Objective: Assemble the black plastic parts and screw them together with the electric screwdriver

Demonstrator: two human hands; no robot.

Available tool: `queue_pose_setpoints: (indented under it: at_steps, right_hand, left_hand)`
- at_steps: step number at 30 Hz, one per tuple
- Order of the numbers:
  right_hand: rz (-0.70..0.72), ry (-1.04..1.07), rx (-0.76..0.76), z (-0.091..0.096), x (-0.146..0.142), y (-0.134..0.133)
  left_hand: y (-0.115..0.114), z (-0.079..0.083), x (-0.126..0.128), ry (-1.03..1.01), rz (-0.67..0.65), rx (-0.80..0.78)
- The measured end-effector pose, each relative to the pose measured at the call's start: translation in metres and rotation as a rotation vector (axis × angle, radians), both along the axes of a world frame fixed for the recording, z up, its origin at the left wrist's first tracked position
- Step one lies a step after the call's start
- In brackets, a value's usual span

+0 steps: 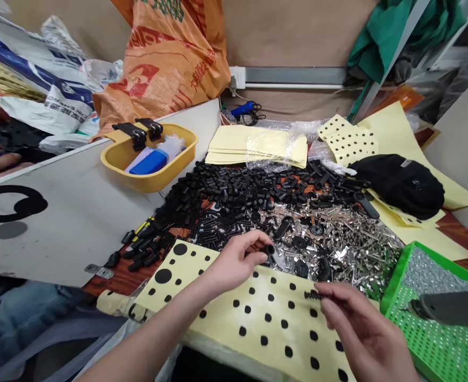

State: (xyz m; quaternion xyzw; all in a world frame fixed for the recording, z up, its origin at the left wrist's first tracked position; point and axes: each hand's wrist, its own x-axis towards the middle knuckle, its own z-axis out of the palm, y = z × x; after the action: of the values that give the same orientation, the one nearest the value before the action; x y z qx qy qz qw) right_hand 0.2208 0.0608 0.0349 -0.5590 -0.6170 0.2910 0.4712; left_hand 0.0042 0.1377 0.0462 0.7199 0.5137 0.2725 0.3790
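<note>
Right hand (355,318), spring (310,295); "CN ENERG" bag (54,118)

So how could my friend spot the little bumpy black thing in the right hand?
Find the yellow sheet with black spots at the front. Over its right part, the right hand pinches a thin black piece. Its ridges, like a spring's, set it apart from the short black tube in the left hand.

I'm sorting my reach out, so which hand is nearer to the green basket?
Right. Your right hand is close beside the green basket, pinching a small dark spiral part; your left hand is farther off, over the dotted sheet.
</note>
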Motion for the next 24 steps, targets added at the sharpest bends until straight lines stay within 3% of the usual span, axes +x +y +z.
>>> queue_pose_setpoints:
  at_steps: [2,4,7,10,13,17,19,21,24]
  right_hand:
    - [-0.003,-0.06,0.115,0.008,-0.013,0.005]
    - [0.043,-0.114,0.25,0.011,-0.027,0.007]
    - [0.214,-0.203,0.389,0.01,-0.044,0.007]
    - [0.288,-0.209,0.425,0.004,-0.051,0.002]
    - [0.3,-0.066,0.25,-0.002,-0.053,-0.006]
    - [0.205,0.391,-0.364,-0.011,-0.058,-0.018]
    - [0.16,0.579,-0.525,-0.015,-0.059,-0.022]
    - [0.145,0.58,-0.477,-0.016,-0.059,-0.025]
    - [0.174,0.344,-0.127,-0.013,-0.051,-0.026]
  left_hand:
    - [-0.028,-0.005,-0.001,-0.377,0.03,-0.224]
    - [-0.048,-0.009,0.001,-0.61,0.062,-0.371]
    - [-0.067,-0.011,0.004,-0.695,0.098,-0.441]
    - [-0.078,-0.01,0.003,-0.627,0.104,-0.398]
    - [-0.088,-0.008,0.001,-0.478,0.117,-0.256]
    - [-0.098,-0.012,-0.002,-0.308,0.051,-0.047]
    - [-0.1,-0.015,-0.001,-0.269,0.013,0.054]
    - [-0.101,-0.018,0.001,-0.238,0.012,0.097]
    - [-0.102,-0.016,0.002,-0.19,-0.003,0.07]
